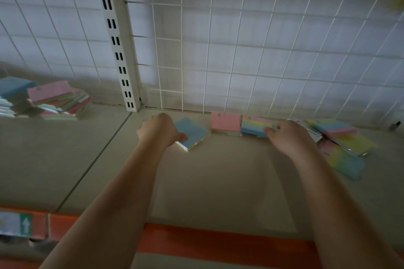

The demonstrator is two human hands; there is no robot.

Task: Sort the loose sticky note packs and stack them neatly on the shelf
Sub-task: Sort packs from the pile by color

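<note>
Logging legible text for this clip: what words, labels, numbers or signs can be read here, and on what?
White up-arrow sign, no words: green label on the orange shelf edge strip.
Small dark print on the pink pack: too blurred to read.
Print on the white wrapper beside the right hand: unreadable.

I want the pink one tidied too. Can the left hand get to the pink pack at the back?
Probably not yet: the left hand already grips a blue pack. The pink pack lies just beyond, nothing covering it.

Both hands were at the back of the shelf (218, 181): left hand (158, 130) on one pack (192, 132), right hand (288, 135) on another pack (254, 128), a third pack (225, 123) between them. Loose pile (341, 140) further right, stack (59, 98) far left past the upright (122, 61).
</note>
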